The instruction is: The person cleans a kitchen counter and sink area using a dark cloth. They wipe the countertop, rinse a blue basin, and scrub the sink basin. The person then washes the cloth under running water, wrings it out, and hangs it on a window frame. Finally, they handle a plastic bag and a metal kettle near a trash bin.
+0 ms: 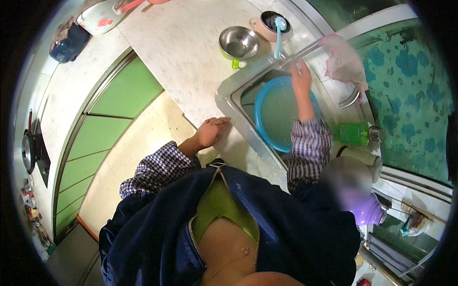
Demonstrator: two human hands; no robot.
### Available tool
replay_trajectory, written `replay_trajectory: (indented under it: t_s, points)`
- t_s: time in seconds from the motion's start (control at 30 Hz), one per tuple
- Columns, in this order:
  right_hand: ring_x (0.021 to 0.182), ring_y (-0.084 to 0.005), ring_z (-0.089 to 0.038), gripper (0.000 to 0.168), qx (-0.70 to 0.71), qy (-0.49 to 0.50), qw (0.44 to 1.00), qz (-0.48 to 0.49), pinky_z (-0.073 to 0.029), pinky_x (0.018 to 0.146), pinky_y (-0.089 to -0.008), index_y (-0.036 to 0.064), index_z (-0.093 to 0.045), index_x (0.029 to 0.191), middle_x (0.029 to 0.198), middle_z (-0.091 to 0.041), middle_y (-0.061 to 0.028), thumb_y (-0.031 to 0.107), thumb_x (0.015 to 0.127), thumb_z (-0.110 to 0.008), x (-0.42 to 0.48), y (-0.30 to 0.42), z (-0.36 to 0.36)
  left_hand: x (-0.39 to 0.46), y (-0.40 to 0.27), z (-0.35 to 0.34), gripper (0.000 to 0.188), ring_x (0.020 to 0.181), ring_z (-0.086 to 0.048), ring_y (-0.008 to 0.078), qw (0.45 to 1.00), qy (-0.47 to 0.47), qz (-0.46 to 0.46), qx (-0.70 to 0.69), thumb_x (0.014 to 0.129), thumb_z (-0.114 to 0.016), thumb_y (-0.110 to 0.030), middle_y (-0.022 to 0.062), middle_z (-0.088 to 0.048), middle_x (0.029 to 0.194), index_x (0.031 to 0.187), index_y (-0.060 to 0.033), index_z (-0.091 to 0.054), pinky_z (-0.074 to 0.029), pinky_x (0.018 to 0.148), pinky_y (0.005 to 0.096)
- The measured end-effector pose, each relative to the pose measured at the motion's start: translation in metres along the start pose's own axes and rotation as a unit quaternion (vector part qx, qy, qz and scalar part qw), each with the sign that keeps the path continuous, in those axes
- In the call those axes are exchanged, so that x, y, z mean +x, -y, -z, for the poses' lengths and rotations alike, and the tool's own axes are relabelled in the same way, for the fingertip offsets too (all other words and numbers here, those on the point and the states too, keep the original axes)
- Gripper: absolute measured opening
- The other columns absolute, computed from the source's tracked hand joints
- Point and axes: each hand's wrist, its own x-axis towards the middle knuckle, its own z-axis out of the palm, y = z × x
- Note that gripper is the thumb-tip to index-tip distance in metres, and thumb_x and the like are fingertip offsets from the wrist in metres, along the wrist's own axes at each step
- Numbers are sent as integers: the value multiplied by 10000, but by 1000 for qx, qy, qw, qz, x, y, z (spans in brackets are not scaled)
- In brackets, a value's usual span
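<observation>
My left hand (pixel 211 132) rests palm down on the pale countertop (pixel 179 68), fingers extended towards the steel sink (pixel 229 93). Nothing shows in its grasp. Over the sink's far side, my right hand (pixel 301 77) reaches up to a metal tap spout (pixel 304 52). Its fingers are blurred, so I cannot tell whether they grip the spout or only come close. Below that hand, a blue plastic basin (pixel 260 126) sits in the sink with cloudy water (pixel 277 107) in it. My right forearm hides part of the basin's rim.
A steel bowl with a green handle (pixel 239 43) and a pink cup (pixel 266 28) with a light-blue brush (pixel 278 39) stand behind the sink. A pink-edged cloth (pixel 341 59) hangs at the right. A green bottle (pixel 352 133) stands beside the sink. Green cabinets (pixel 114 89) line the left.
</observation>
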Motion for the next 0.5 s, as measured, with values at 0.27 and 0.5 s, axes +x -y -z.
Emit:
replay_trajectory:
  t_s: [0.27,0.5]
  points:
    - [966,-247,-532,527,-12,71,776,-627,-465,762,-327,-50,-413,1162,1081,-528,-172,223,769,-635,-186,-116,137,3,7,-1,469,1175,-386,251,1000,17,12,-7,701,-557,-102,30,-358,1337,1165,-109,-488,-302,966,398]
    - [903,-239,-561,504,-163,336,911,-174,-474,743,-314,60,-519,1059,1039,-542,-110,-7,594,-701,-231,-137,144,5,-5,2,480,1208,-351,229,998,16,25,50,715,-554,-96,35,-340,1347,1187,-113,-470,-280,985,400]
